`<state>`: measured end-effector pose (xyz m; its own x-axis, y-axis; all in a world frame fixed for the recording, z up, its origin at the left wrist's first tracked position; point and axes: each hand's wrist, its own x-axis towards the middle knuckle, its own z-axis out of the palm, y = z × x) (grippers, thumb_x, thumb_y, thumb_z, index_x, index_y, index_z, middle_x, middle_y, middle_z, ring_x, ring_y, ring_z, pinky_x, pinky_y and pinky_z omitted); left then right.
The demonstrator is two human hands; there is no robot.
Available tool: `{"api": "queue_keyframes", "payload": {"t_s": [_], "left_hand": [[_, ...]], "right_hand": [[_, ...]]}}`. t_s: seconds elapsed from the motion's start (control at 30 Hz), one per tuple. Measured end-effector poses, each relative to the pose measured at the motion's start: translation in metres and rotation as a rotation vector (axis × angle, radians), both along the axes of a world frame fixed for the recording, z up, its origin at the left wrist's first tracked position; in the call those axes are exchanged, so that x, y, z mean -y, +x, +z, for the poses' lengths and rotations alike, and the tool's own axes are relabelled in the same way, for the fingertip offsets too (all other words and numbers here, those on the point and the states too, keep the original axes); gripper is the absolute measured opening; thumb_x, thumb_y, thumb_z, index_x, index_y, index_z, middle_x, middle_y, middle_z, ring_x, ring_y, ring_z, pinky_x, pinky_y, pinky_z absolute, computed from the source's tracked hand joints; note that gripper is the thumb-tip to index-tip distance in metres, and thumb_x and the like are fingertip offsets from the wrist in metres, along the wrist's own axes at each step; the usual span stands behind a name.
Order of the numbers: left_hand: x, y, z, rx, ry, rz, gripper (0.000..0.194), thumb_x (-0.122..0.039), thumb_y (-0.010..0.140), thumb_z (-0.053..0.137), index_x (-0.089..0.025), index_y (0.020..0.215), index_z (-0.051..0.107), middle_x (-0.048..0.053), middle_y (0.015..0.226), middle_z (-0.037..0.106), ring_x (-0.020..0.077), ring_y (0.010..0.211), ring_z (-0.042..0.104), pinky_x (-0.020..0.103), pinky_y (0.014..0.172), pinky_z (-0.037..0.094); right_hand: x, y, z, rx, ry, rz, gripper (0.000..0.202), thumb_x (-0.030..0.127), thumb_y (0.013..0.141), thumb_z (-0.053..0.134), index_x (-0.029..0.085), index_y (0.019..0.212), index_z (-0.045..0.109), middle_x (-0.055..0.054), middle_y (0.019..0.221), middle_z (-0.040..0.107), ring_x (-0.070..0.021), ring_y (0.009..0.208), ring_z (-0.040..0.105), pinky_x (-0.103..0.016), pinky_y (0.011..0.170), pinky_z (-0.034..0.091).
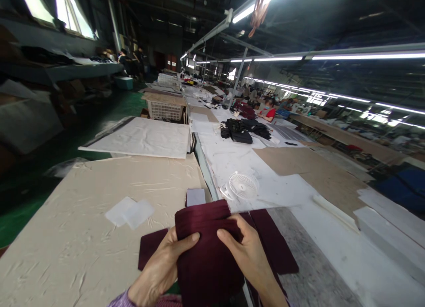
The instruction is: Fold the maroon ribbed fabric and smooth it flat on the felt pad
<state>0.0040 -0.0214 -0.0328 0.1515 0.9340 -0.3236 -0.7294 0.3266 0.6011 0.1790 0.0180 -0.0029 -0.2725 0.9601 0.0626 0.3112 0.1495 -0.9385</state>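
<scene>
A maroon fabric piece (207,258), folded or stacked in layers along its upper edge, is held up in front of me. My left hand (166,258) grips its left side, thumb lying on the front face. On the upper right, my right hand (244,245) pinches the same cloth, with its fingers behind the edge. More maroon pieces lie about: one flat piece (274,240) on the grey surface at the right, and another (151,247) partly behind my left hand. Just beyond the cloth sits a small pale card-like piece (195,196) on maroon material.
White square sheets (130,212) lie on the beige-covered table (66,236) at left. A small white fan (243,185) stands on the right-hand table. Farther off are black garments (237,130), a plastic crate (166,110) and a person in red (267,112).
</scene>
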Motion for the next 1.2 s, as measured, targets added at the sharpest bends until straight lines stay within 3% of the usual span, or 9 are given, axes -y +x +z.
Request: {"api": "queue_keyframes", "payload": {"t_s": [0.1, 0.17, 0.43, 0.57, 0.7, 0.8, 0.87, 1.0, 1.2], "left_hand": [[-0.002, -0.001, -0.002, -0.003, -0.019, 0.008, 0.028, -0.017, 0.066, 0.078, -0.013, 0.093, 0.074, 0.012, 0.090, 0.076, 0.0236, 0.079, 0.072, 0.030, 0.074, 0.057], [-0.003, -0.001, -0.003, -0.008, -0.034, 0.021, 0.026, -0.018, 0.065, 0.079, -0.012, 0.090, 0.074, 0.012, 0.089, 0.076, 0.0243, 0.079, 0.072, 0.030, 0.075, 0.057], [-0.004, 0.005, -0.005, -0.044, -0.069, 0.034, 0.035, -0.018, 0.063, 0.080, -0.013, 0.096, 0.072, 0.012, 0.087, 0.076, 0.0263, 0.083, 0.072, 0.030, 0.072, 0.058], [-0.008, 0.013, -0.013, -0.081, -0.097, 0.050, 0.038, -0.018, 0.062, 0.081, -0.014, 0.098, 0.071, 0.010, 0.085, 0.077, 0.0257, 0.082, 0.072, 0.030, 0.071, 0.058], [-0.013, 0.023, -0.022, -0.108, -0.131, 0.020, 0.039, -0.018, 0.061, 0.081, -0.014, 0.098, 0.071, 0.009, 0.085, 0.077, 0.0243, 0.077, 0.072, 0.030, 0.070, 0.059], [-0.015, 0.028, -0.024, -0.145, -0.126, -0.054, 0.035, -0.019, 0.060, 0.082, -0.014, 0.094, 0.073, 0.009, 0.084, 0.077, 0.0239, 0.075, 0.072, 0.030, 0.070, 0.058], [-0.017, 0.030, -0.023, -0.164, -0.102, -0.121, 0.032, -0.019, 0.061, 0.081, -0.014, 0.092, 0.073, 0.009, 0.085, 0.077, 0.0240, 0.077, 0.072, 0.030, 0.073, 0.058], [-0.020, 0.031, -0.020, -0.184, -0.038, -0.206, 0.033, -0.019, 0.064, 0.080, -0.015, 0.096, 0.073, 0.010, 0.092, 0.076, 0.0255, 0.084, 0.071, 0.033, 0.079, 0.056], [-0.024, 0.028, -0.020, -0.225, -0.038, -0.172, 0.039, -0.023, 0.062, 0.081, -0.016, 0.099, 0.073, 0.011, 0.094, 0.076, 0.0279, 0.087, 0.071, 0.036, 0.082, 0.055]], "right_hand": [[0.000, 0.005, -0.009, -0.175, -0.089, -0.049, 0.053, 0.031, 0.077, 0.069, 0.025, 0.125, 0.047, -0.006, 0.110, 0.065, -0.0223, 0.097, 0.063, -0.036, 0.086, 0.050], [0.000, 0.007, -0.013, -0.261, -0.133, -0.049, 0.063, 0.030, 0.077, 0.069, 0.027, 0.133, 0.039, -0.006, 0.113, 0.063, -0.0222, 0.101, 0.063, -0.038, 0.089, 0.049], [0.004, 0.006, -0.008, -0.387, -0.264, 0.071, 0.034, 0.033, 0.079, 0.069, 0.021, 0.110, 0.062, -0.009, 0.110, 0.068, -0.0267, 0.105, 0.062, -0.043, 0.094, 0.047], [0.005, 0.011, -0.024, -0.335, -0.247, 0.012, 0.029, 0.036, 0.083, 0.064, 0.019, 0.106, 0.065, -0.008, 0.105, 0.070, -0.0266, 0.101, 0.064, -0.042, 0.091, 0.049], [0.009, 0.019, -0.046, -0.281, -0.088, -0.148, 0.043, 0.032, 0.084, 0.064, 0.025, 0.125, 0.056, -0.007, 0.123, 0.063, -0.0242, 0.112, 0.058, -0.039, 0.098, 0.044], [0.009, 0.029, -0.048, -0.260, 0.020, -0.184, 0.053, 0.031, 0.082, 0.067, 0.029, 0.132, 0.049, -0.006, 0.133, 0.054, -0.0228, 0.120, 0.052, -0.038, 0.103, 0.040], [0.008, 0.037, -0.042, -0.246, 0.008, -0.130, 0.047, 0.032, 0.080, 0.069, 0.029, 0.124, 0.055, -0.005, 0.128, 0.057, -0.0227, 0.115, 0.055, -0.037, 0.099, 0.043], [0.005, 0.052, -0.028, -0.331, -0.186, -0.010, 0.040, 0.032, 0.077, 0.071, 0.028, 0.115, 0.058, -0.004, 0.108, 0.065, -0.0206, 0.097, 0.062, -0.036, 0.087, 0.048], [0.005, 0.052, -0.024, -0.447, -0.314, -0.007, 0.027, 0.042, 0.080, 0.066, 0.019, 0.094, 0.061, -0.002, 0.084, 0.064, -0.0159, 0.077, 0.060, -0.031, 0.075, 0.048]]}}
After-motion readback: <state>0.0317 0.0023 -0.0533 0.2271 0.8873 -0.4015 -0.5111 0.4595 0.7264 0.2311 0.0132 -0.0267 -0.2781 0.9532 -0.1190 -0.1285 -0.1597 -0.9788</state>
